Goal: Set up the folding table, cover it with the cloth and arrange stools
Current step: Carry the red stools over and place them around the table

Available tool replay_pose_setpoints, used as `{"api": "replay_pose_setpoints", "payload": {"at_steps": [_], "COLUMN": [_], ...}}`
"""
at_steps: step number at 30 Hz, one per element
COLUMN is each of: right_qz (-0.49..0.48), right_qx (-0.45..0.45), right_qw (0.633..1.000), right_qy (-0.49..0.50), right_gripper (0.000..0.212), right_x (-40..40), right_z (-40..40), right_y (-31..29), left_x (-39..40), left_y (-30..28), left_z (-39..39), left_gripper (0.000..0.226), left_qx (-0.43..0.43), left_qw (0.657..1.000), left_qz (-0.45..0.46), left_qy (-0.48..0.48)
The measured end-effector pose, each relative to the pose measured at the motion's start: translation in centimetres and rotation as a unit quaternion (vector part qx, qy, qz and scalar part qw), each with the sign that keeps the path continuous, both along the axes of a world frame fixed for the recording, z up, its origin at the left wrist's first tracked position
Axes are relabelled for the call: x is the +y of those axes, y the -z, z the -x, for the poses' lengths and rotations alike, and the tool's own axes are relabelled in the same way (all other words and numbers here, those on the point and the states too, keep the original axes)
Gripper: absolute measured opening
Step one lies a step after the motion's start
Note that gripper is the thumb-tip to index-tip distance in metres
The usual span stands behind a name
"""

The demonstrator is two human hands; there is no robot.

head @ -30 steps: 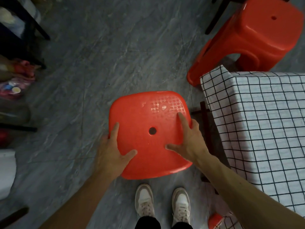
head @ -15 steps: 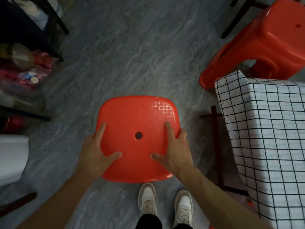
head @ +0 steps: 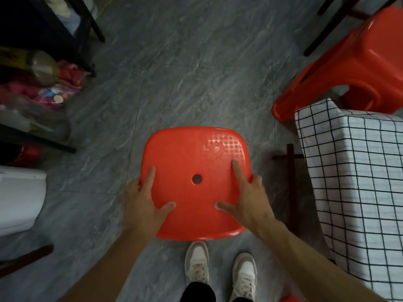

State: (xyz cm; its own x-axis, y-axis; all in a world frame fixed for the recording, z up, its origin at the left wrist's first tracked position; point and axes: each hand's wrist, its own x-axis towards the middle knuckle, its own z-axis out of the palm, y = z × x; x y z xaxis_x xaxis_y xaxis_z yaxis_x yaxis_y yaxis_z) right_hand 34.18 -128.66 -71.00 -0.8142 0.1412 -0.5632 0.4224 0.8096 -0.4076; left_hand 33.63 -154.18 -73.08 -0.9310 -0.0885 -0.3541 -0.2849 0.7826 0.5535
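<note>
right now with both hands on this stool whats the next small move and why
Probably shift the stool right, toward the table, and set it down. Left hand and right hand hold its seat by the side edges, the cloth already covers the table, and a second stool stands at the far corner, so this side looks unfilled.

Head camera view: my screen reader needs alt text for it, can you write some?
Seen from above, a person's left hand and right hand grip the seat edges of a red plastic stool over a grey floor. At right, a checked cloth covers a table, with a second red stool beyond its corner.
</note>
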Motion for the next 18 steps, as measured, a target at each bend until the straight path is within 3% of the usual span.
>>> {"api": "replay_pose_setpoints", "payload": {"at_steps": [6,18], "right_qz": [0.0,0.003], "right_qx": [-0.004,0.022], "right_qw": [1.0,1.0], "right_qy": [-0.015,-0.013], "right_gripper": [0.126,0.127], "right_x": [-1.4,-1.5], "right_z": [-1.1,-1.4], "right_y": [0.1,0.4], "left_x": [-1.7,-1.9], "left_y": [0.0,0.5], "left_z": [0.5,-1.2], "left_gripper": [0.094,0.093], "left_qx": [0.019,0.002], "left_qw": [0.999,0.999], "left_qz": [-0.007,0.03], "left_qy": [0.035,0.023]}}
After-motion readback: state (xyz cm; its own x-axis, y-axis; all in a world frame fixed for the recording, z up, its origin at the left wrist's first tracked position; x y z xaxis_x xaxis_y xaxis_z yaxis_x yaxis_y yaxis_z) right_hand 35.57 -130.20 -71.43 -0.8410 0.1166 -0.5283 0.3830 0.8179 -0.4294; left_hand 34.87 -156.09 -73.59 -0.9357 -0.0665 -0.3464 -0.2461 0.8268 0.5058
